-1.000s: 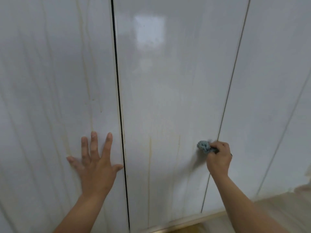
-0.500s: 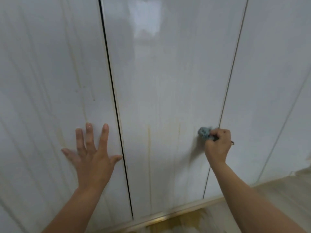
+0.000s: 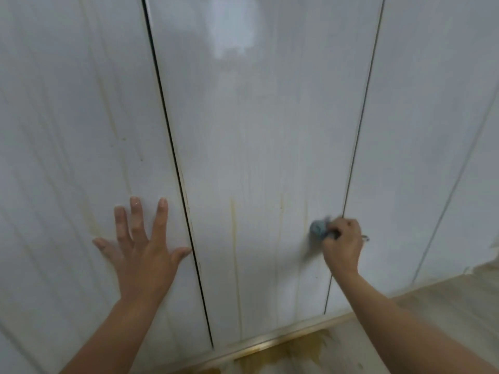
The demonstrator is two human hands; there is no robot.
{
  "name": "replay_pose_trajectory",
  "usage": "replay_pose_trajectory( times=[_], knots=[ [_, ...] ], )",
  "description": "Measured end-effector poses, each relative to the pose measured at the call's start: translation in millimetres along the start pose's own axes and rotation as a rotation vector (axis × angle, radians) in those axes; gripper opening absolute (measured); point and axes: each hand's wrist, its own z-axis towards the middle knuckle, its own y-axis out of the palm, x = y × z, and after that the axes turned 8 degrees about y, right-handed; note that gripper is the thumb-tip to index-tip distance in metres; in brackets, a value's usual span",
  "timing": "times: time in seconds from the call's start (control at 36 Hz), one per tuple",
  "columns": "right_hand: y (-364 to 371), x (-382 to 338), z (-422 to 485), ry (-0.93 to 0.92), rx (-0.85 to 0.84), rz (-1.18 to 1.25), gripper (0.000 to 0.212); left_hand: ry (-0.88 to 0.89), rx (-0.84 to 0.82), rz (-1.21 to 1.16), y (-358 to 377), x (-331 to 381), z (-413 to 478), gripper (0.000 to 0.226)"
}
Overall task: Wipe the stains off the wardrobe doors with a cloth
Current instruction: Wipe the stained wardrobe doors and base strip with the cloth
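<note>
White glossy wardrobe doors fill the view. The middle door [image 3: 256,157] carries thin yellowish drip stains [image 3: 233,238] running down its lower half. My right hand [image 3: 343,244] grips a small bunched blue-grey cloth [image 3: 318,228] and presses it against the middle door near its right seam. My left hand [image 3: 140,249] lies flat with fingers spread on the left door [image 3: 81,130], which also shows faint yellow streaks [image 3: 94,225].
A dark gap [image 3: 172,157] separates the left and middle doors. A metal rail [image 3: 270,340] runs along the doors' base. A yellow-brown puddle stain [image 3: 291,352] spreads on the pale floor below. Another door [image 3: 432,130] stands to the right.
The view tilted down, showing more floor and the puddle stain. My right hand with the cloth stays near the right seam, blurred by rubbing. My left hand stays flat.
</note>
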Motion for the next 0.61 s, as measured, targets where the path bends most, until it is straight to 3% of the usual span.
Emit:
replay_pose_trajectory(
  times=[0.11,0.22,0.31,0.42,0.61],
  knots=[
    [-8.8,11.6,-5.8,0.158,-0.099,-0.021,0.034,0.01,0.017,0.006,2.8,0.2,-0.5,0.141],
    [-29.7,-48.4,31.5,0.118,0.089,0.257,0.015,0.0,0.027,0.003,3.5,1.0,1.1,0.146],
    [-39.1,-105.4,42.0,-0.02,0.104,0.43,0.022,0.005,0.015,0.005,4.2,-0.4,2.2,0.146],
    [-30.2,-143.5,32.2,-0.29,0.032,0.38,0.037,-0.004,-0.004,0.008,2.4,-0.8,0.6,0.146],
    [8.7,-71.8,8.6,-0.616,0.122,0.033,0.027,-0.004,-0.012,0.014,2.7,-1.4,0.6,0.142]
  ],
)
